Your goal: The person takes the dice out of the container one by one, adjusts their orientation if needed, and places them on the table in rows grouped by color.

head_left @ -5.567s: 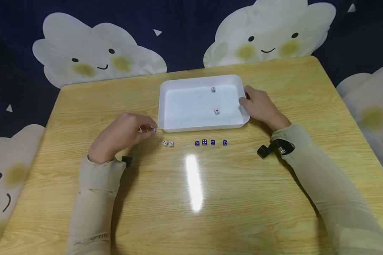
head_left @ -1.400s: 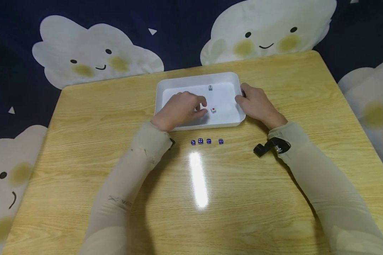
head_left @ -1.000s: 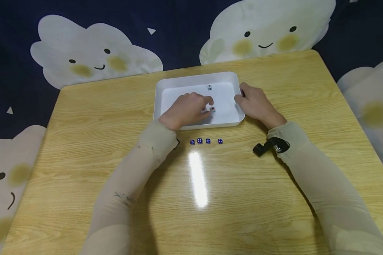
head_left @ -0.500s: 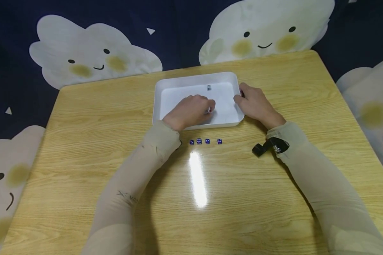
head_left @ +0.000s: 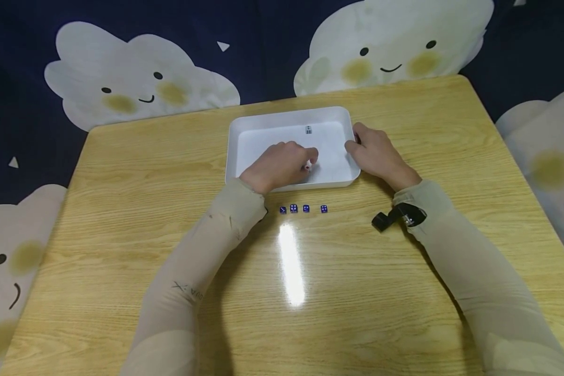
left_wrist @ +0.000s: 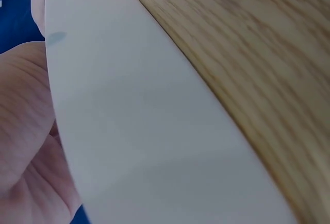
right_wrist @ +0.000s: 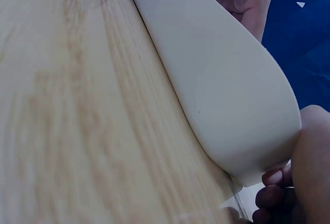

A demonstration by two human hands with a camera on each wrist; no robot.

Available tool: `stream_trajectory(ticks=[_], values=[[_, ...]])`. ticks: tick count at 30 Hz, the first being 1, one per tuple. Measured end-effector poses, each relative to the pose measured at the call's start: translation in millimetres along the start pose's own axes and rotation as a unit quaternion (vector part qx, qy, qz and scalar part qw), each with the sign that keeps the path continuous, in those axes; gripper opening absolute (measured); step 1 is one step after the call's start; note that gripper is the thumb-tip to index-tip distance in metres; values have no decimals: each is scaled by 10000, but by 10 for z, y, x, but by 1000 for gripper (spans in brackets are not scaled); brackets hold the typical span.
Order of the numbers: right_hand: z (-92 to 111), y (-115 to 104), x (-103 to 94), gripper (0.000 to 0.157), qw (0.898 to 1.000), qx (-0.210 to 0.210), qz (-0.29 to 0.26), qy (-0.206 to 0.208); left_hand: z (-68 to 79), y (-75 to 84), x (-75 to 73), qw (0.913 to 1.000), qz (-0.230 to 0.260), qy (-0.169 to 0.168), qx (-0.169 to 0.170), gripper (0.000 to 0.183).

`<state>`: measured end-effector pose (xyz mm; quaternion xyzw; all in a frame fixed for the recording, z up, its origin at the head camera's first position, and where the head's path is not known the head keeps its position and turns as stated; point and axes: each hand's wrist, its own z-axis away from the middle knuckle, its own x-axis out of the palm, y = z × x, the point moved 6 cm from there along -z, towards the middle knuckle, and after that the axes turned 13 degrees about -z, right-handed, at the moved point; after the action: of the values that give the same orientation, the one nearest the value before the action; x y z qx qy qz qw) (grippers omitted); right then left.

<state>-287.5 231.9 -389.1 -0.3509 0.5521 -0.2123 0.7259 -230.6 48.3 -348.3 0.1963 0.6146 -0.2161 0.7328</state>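
In the head view, my left hand [head_left: 282,163] reaches over the near rim into a white rectangular tray [head_left: 251,122]. Its curled thumb and forefinger pinch a white die [head_left: 308,166] low over the tray floor; the fingers partly cover it. A second white die [head_left: 308,129] lies towards the tray's far wall. My right hand [head_left: 378,154] grips the tray's right end, thumb at the rim and the other fingers outside the wall. The tray's outer wall [right_wrist: 216,74] fills the middle of the right wrist view, with the right hand's fingers [right_wrist: 273,195] at its end.
Several blue dice [head_left: 293,208] sit in a row on the wooden table [head_left: 357,292], just in front of the tray. A black wrist camera [head_left: 390,218] sticks out from the right sleeve. Behind the table hangs a dark cloth with smiling clouds [head_left: 145,78].
My left hand has moved from the table left of the tray into it, and its fingers have closed on the white die. Two white dice left of the blue row are gone from the table.
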Motion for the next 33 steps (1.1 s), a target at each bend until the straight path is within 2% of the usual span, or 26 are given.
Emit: stream_trajectory(ticks=[22,29,33], values=[[-1,39,-41,31,9999,-70,-4,78,15,-36,0,9999,-149,-17,24,21],[4,28,-52,29,9996,-262,24,128,87,-118,-40,9997,-202,97,-47,24],[8,21,-52,31,9997,-228,74,66,157,-167,-81,9996,-226,110,-106,22]])
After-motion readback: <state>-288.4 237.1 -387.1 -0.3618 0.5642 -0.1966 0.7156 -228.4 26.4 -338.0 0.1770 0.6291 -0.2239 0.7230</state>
